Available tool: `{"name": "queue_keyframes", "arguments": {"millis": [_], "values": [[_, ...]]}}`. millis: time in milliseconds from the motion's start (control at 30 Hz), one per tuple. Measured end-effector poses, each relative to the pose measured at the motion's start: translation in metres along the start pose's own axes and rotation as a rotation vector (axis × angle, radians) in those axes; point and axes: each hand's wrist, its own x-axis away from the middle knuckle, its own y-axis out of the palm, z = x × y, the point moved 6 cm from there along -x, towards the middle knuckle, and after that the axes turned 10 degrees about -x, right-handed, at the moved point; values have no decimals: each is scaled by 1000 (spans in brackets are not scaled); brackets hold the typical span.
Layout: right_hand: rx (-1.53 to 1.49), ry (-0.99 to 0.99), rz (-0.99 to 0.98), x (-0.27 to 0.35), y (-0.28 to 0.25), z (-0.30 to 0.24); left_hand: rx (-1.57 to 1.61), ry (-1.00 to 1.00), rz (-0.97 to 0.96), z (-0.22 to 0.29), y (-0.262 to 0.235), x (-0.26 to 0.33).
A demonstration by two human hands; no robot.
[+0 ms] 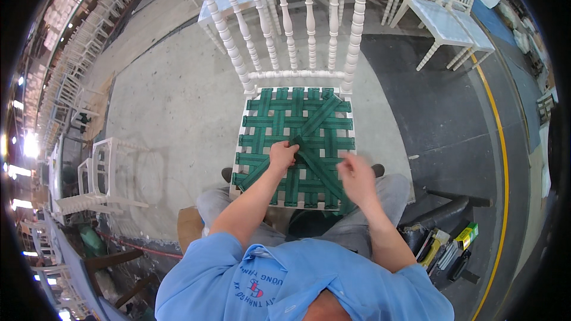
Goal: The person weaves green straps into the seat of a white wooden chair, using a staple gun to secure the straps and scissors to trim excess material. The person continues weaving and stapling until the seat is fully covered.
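Note:
A white chair [285,75] with turned spindles stands in front of me, its back on the far side. Green webbing straps [278,120] are woven across its seat frame. Diagonal straps also cross the weave, one running to the far right corner. My left hand [283,155] is closed on a green strap near the middle of the seat, where the diagonal straps meet. Over the seat's right edge hangs my right hand [355,173], its fingers curled and smeared by motion. Whether anything is in it I cannot make out.
Several finished-looking white chairs [437,21] stand at the back and far right. A bare white chair frame [101,172] lies tipped on the floor at left. Tools [440,249] and a yellow-green box [467,235] sit by my right side. A yellow floor line [503,154] runs farther right.

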Motion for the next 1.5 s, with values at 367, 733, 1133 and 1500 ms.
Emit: {"name": "queue_keyframes", "arguments": {"millis": [367,733,1133,1500], "values": [[-1382,1135,-207,-35,194,75,58,31,-30,2,-14,-12],[-1812,1297,-33,-84,221,86,-955,-196,-416,42,-11,-90],[-1803,1283,-271,-83,220,94,-485,-222,-388,25,-18,-92],[-1035,1014,-180,-30,139,59,-545,75,-140,30,-23,-67]]}}
